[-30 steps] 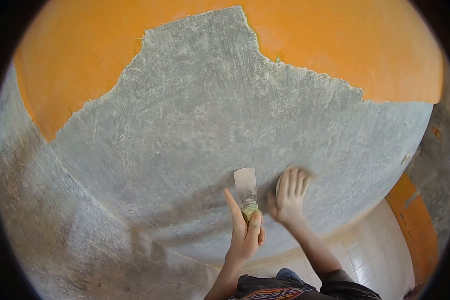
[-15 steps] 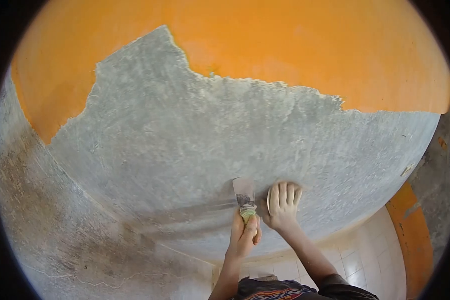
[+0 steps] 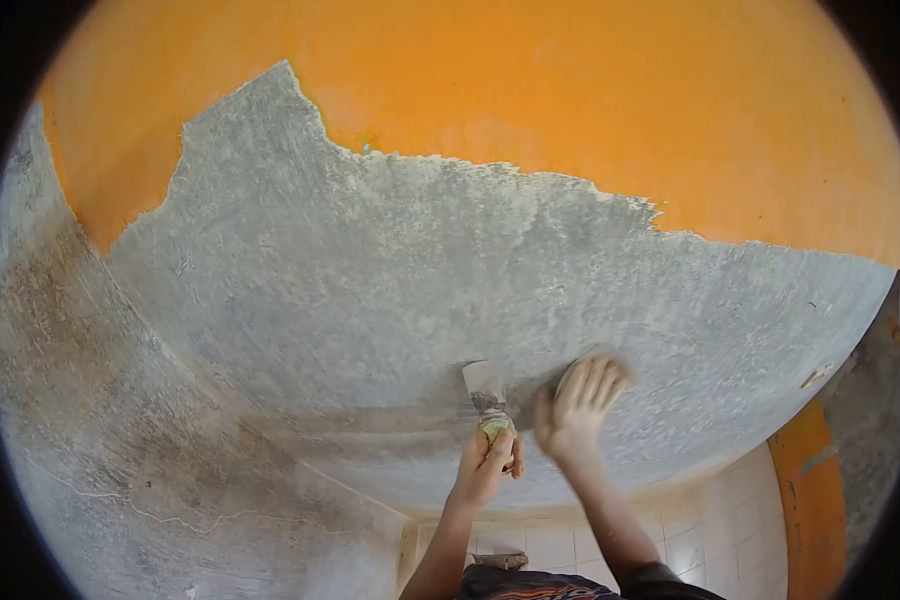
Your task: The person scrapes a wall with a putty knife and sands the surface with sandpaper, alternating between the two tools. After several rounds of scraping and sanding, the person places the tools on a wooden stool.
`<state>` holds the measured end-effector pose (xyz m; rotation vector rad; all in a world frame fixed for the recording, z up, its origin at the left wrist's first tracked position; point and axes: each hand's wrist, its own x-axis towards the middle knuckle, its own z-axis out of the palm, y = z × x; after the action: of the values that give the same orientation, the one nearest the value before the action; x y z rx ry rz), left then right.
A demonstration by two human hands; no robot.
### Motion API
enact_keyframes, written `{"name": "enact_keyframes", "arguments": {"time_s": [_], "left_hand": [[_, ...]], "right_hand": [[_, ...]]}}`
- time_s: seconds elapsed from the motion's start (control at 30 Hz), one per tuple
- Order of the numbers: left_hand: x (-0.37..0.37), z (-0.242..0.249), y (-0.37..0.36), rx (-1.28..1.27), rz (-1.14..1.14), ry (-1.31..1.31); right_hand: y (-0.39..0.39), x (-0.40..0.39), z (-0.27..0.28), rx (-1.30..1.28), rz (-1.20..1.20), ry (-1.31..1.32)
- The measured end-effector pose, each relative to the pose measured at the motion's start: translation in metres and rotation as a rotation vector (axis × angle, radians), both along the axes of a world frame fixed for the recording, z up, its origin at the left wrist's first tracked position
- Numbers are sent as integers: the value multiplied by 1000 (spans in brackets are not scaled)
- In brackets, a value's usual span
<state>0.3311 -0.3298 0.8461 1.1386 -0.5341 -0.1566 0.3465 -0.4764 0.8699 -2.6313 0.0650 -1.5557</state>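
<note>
My left hand (image 3: 484, 468) is wrapped round the greenish handle of a putty knife (image 3: 485, 382). The knife's broad metal blade points up, close over the grey wall (image 3: 370, 290), with dark residue near the handle. To its right, my right hand (image 3: 585, 405) lies against the same wall, its fingers together and slightly blurred. Under those fingers, the curved edge of a thin sheet (image 3: 564, 382) shows at the left; most of it is hidden by the hand, and I cannot tell its kind.
Orange paint (image 3: 570, 80) covers the upper wall down to a ragged edge. A brown-stained side wall (image 3: 100, 400) meets it at the left. Below are pale floor tiles (image 3: 710, 530) and a small dark object (image 3: 502, 560). An orange strip (image 3: 812, 500) runs down the right.
My right hand has shifted slightly right and tilted on the wall. My left hand keeps the putty knife in nearly the same place. The view has moved a little.
</note>
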Motion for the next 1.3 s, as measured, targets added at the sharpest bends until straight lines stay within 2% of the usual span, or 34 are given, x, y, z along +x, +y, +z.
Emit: {"name": "enact_keyframes", "arguments": {"time_s": [0.07, 0.13, 0.17, 0.23, 0.27, 0.33, 0.43, 0.47, 0.5, 0.57, 0.67, 0.73, 0.8, 0.9, 1.0, 1.13, 1.17, 1.23, 1.3], "left_hand": [[2, 4, 0, 69, -18, 2], [-1, 6, 2, 70, -31, 27], [0, 7, 2, 68, -38, 50], [1, 4, 1, 53, -59, 84], [-1, 2, 0, 39, -70, 124], [-5, 5, -2, 37, -73, 131], [-3, 6, 2, 53, -65, 129], [-3, 3, 2, 71, -55, 130], [-2, 1, 2, 66, -47, 139], [0, -1, 5, 99, -45, 63], [-3, 2, 10, 99, -2, 61], [-2, -3, 14, 95, -1, 88], [0, -3, 19, 88, 15, 96], [1, -1, 27, 112, 14, 109], [6, 0, 35, 67, 2, 131], [13, 6, 52, 82, -21, 84], [14, 6, 58, 101, -24, 95], [17, 7, 72, 94, -32, 91], [20, 7, 82, 77, -46, 101]], "right_hand": [[3, -5, -51, -34, 12, 97], [-1, -9, -58, 38, 201, 143], [-4, -3, -55, 39, 194, 135], [-1, -2, 11, 48, 103, -69], [-5, 1, 34, 47, 101, -63], [-7, 8, 63, -25, 4, -242], [-4, 9, 45, -67, 28, -195], [2, 4, 35, -25, 65, -67], [6, 0, 9, -28, 73, -59], [14, -6, -47, -54, 189, 123], [16, -8, -50, -18, 188, 149], [15, -5, 16, -4, 91, 64], [9, -3, 72, 67, 122, -55], [14, 6, 85, -26, 17, -125], [34, 4, 54, -41, 96, -25], [56, 5, -111, -97, 139, 213], [60, 6, -104, -100, 138, 204], [72, 2, -70, 52, 121, 212], [72, 7, -1, 205, 262, 87]]}}
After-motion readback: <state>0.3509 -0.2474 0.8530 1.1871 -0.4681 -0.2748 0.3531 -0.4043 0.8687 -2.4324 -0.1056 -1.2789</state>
